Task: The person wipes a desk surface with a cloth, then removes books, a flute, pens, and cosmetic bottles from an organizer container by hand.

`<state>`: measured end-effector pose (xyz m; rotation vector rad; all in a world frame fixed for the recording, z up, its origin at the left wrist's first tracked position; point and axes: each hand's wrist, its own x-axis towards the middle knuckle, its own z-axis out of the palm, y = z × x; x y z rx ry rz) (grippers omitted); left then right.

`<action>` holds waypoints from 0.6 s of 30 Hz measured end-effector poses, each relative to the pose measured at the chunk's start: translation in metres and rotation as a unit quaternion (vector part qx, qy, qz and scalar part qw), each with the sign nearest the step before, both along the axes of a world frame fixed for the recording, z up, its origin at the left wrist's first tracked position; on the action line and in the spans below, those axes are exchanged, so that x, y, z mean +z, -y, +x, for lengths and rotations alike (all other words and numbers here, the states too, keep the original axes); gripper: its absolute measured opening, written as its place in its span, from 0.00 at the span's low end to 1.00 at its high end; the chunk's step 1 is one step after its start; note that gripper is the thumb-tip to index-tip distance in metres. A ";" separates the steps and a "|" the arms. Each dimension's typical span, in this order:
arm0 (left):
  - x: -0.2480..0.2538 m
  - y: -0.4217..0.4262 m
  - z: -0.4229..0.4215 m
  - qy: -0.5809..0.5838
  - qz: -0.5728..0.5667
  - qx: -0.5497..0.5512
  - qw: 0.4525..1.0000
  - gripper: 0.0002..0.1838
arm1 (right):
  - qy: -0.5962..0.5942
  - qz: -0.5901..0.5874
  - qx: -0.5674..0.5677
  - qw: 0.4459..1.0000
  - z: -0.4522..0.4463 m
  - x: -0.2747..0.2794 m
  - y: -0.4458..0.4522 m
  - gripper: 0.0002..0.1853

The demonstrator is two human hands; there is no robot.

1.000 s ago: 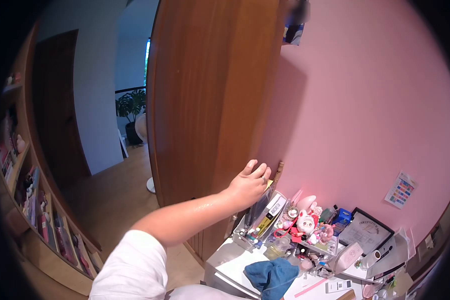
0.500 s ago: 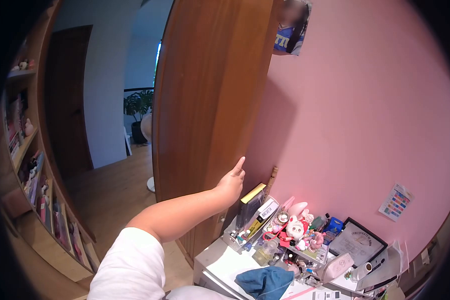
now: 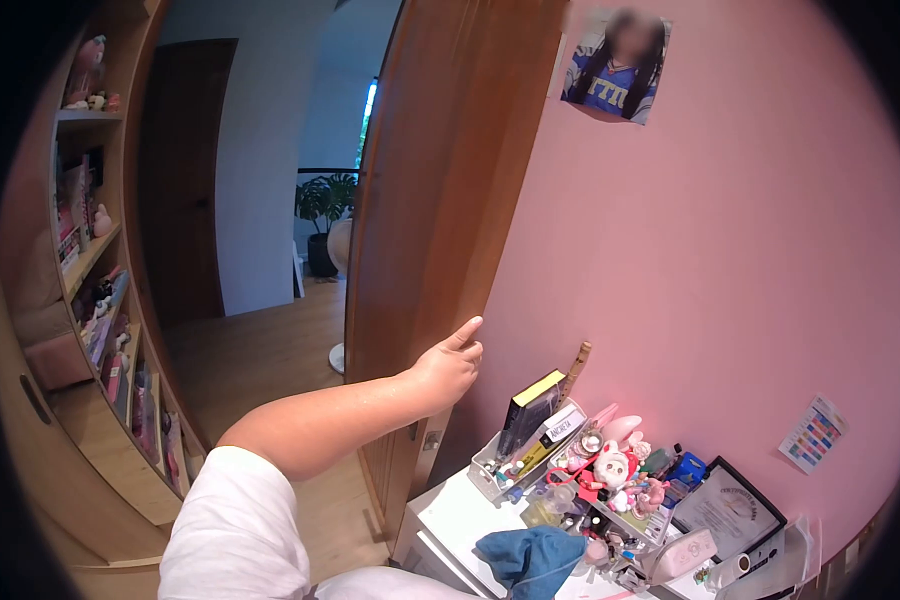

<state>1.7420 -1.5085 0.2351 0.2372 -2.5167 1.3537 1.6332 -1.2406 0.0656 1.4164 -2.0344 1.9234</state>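
One left hand (image 3: pixel 450 370), fingers partly curled, one extended, palm hidden, any hold untellable from here, at a wooden door (image 3: pixel 445 190) towards twelve o'clock; right hand unseen, state unknown; risk: the door, if swung, could pinch fingers or strike the desk (image 3: pixel 460 512) at five o'clock.

The door (image 3: pixel 440 190) was wood — smooth and glossy. The blue cloth (image 3: pixel 532 558) appeared matt; the wall chart (image 3: pixel 813 434) was paper.
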 end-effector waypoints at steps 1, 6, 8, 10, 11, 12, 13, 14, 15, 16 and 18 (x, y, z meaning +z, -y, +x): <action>0.000 0.001 0.004 -0.004 0.006 -0.007 1.000 0.13 | 0.002 -0.001 0.003 1.000 0.001 0.000 0.001 0.08; 0.002 0.001 0.025 -0.006 0.006 -0.017 1.000 0.12 | 0.012 -0.004 0.015 1.000 0.002 0.001 0.004 0.08; 0.007 -0.004 0.034 -0.002 0.021 -0.016 1.000 0.10 | 0.021 -0.006 0.015 1.000 0.002 0.001 0.004 0.07; 0.010 -0.007 0.041 0.001 0.026 -0.008 1.000 0.09 | 0.033 -0.010 0.016 0.999 0.000 0.001 0.004 0.07; 0.010 -0.008 0.044 0.001 0.026 -0.001 1.000 0.09 | 0.038 -0.011 0.017 0.999 -0.001 0.000 0.004 0.07; 0.010 -0.009 0.047 0.000 0.026 0.005 1.000 0.09 | 0.043 -0.014 0.018 0.999 -0.001 -0.001 0.003 0.07; 0.010 -0.010 0.049 0.002 0.033 0.012 0.999 0.09 | 0.049 -0.015 0.018 0.998 -0.003 -0.002 0.002 0.07; 0.011 -0.011 0.050 0.005 0.041 0.018 0.999 0.10 | 0.054 -0.016 0.018 0.998 -0.003 -0.002 0.001 0.07; 0.011 -0.012 0.052 0.008 0.050 0.024 0.998 0.11 | 0.061 -0.018 0.018 0.998 -0.004 -0.003 0.000 0.07; 0.010 -0.012 0.053 0.003 0.058 0.019 0.998 0.12 | 0.069 -0.020 0.020 0.997 -0.006 -0.003 -0.001 0.07; 0.010 -0.012 0.057 -0.008 0.074 0.010 0.997 0.15 | 0.083 -0.022 0.021 0.996 -0.007 -0.003 -0.002 0.07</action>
